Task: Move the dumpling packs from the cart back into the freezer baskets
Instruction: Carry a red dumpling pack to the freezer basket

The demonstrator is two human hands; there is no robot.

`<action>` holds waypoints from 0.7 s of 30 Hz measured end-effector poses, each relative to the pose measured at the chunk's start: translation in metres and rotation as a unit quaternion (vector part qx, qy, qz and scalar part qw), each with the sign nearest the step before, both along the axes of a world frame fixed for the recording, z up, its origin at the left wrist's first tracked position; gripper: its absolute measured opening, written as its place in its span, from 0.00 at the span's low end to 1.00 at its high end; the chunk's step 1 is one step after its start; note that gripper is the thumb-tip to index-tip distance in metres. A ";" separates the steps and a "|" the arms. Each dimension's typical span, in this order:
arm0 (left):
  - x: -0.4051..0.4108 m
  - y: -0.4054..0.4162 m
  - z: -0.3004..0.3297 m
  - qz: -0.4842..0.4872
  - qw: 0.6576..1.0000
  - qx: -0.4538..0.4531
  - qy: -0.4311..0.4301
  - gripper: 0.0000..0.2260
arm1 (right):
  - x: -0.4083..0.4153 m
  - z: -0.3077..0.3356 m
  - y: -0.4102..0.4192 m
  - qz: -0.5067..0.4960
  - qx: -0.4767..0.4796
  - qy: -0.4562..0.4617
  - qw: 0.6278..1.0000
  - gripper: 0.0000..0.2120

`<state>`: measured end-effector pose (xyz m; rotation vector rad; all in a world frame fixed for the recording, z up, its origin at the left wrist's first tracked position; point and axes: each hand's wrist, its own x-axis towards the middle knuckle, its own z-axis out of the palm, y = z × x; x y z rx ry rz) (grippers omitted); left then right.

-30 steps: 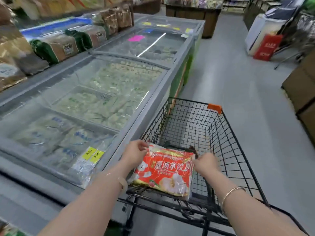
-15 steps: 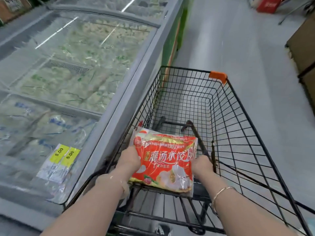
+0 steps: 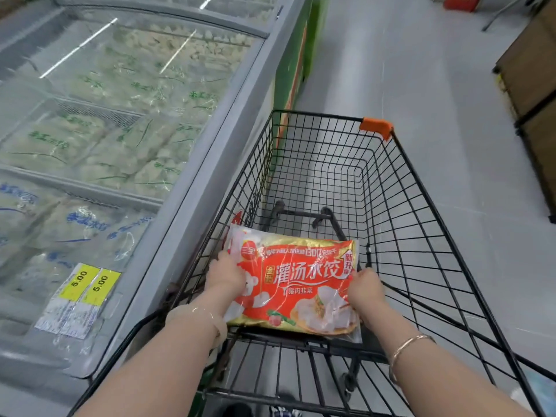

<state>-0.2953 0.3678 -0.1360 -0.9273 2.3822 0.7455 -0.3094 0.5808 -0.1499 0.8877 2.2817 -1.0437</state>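
Lower into the cart (image 3: 406, 188) went the dumpling pack (image 3: 296, 282), left hand (image 3: 225, 275) and right hand (image 3: 365, 285) pinching its 9 and 3 o'clock edges; slick film could slip before reaching the freezer (image 3: 192, 188) at 9 o'clock.

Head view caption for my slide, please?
Both hands, left and right, hold a red dumpling pack in the cart.

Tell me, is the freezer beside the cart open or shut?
Shut: the freezer's glass lid lies across the packs, with glare streaks on it and yellow price tags on top.
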 end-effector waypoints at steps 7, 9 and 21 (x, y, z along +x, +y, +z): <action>0.006 -0.013 -0.013 0.078 0.995 0.054 -0.004 0.12 | -0.004 0.003 0.003 0.013 -0.001 0.023 1.000 0.16; 0.005 -0.009 -0.005 0.059 0.998 0.029 -0.003 0.11 | -0.006 0.013 0.000 0.019 0.007 0.046 0.999 0.14; 0.017 -0.022 0.129 0.101 0.957 -0.057 0.266 0.09 | -0.030 0.145 -0.054 0.069 0.041 0.248 0.965 0.15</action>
